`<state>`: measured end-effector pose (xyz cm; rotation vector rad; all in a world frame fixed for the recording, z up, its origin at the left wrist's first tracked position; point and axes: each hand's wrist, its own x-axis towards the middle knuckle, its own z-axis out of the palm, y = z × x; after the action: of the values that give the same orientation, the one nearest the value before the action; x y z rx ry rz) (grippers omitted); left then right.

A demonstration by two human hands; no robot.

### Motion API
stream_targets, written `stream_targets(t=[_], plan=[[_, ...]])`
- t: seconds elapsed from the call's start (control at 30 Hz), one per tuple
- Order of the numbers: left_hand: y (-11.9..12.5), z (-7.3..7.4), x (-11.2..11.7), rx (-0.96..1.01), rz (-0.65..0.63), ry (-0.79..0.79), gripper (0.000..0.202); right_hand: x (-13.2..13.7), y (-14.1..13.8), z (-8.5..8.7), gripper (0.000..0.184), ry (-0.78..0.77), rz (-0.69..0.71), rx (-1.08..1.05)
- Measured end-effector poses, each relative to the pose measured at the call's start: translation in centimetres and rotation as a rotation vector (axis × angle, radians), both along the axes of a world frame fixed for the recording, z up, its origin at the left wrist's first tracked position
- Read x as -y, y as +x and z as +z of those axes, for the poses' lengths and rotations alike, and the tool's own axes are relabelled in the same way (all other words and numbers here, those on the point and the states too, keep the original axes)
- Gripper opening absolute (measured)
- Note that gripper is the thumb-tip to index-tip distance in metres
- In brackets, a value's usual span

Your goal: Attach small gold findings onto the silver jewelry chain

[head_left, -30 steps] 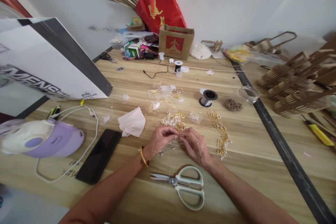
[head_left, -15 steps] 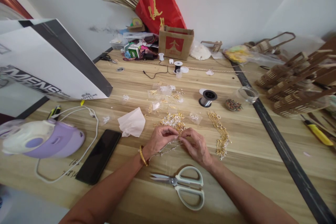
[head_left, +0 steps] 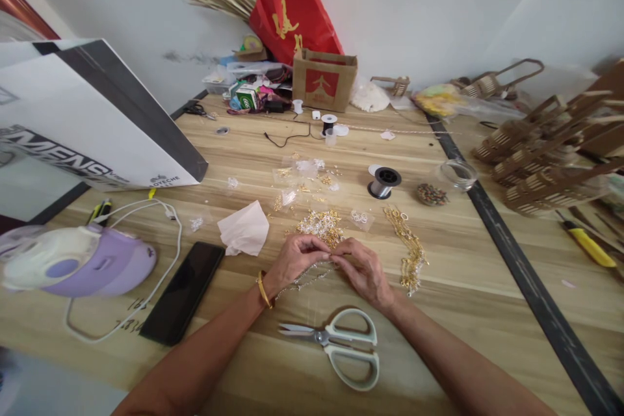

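Note:
My left hand (head_left: 295,261) and my right hand (head_left: 363,270) meet fingertip to fingertip over the wooden table (head_left: 463,286), both pinched on a thin beaded strand (head_left: 308,278) that trails down and left under the left hand. A gold bangle (head_left: 264,290) circles my left wrist. Just beyond my fingers lies a heap of small gold and silver findings (head_left: 322,223). A row of gold chain pieces (head_left: 409,248) lies to the right of my right hand. Pale green scissors (head_left: 341,344) rest shut on the table just below both hands.
A white tissue (head_left: 244,229), black phone (head_left: 184,291) and purple device (head_left: 78,259) with white cable sit left. A thread spool (head_left: 384,182), bead dish (head_left: 431,194) and glass jar (head_left: 458,173) stand behind. Wooden baskets (head_left: 541,156) fill the right; bags and clutter line the wall.
My hands stay pinched together at the same spot; only the fingers shift slightly. The view has drifted a little.

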<state>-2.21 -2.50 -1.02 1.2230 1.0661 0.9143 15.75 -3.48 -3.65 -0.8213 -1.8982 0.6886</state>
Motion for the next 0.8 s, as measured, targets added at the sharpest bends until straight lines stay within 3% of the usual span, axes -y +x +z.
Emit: stream_targets(t=[0.3, 0.8], plan=[[-0.10, -0.28, -0.05, -0.007, -0.022, -0.011, 0.012, -0.14, -0.05, -0.14, 0.007, 0.010, -0.016, 0.004], [0.30, -0.39, 0.53, -0.086, 0.034, 0.137, 0.017, -0.15, -0.04, -0.33, 0.013, 0.089, -0.018, 0.127]])
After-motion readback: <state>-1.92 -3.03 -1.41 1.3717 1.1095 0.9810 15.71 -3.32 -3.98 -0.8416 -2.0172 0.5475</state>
